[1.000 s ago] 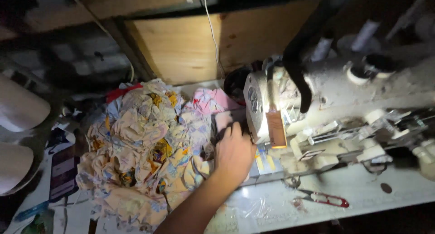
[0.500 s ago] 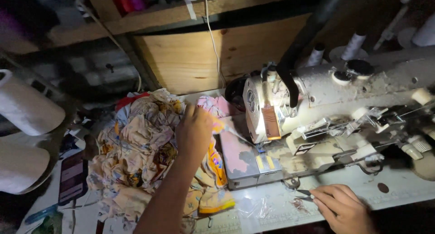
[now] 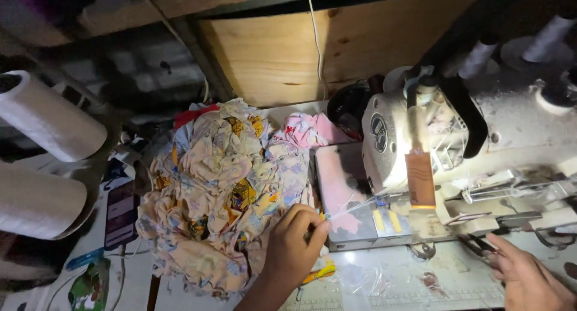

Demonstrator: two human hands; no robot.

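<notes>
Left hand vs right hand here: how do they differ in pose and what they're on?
The left hand is curled, fingers pinched at the edge of the printed fabric pile, beside the sewing machine. The right hand lies flatter and more open, at the frame's lower right corner, reaching toward the scissors on the table. The left shows its forearm; the right is partly cut off. Both are bare and low over the table.
</notes>
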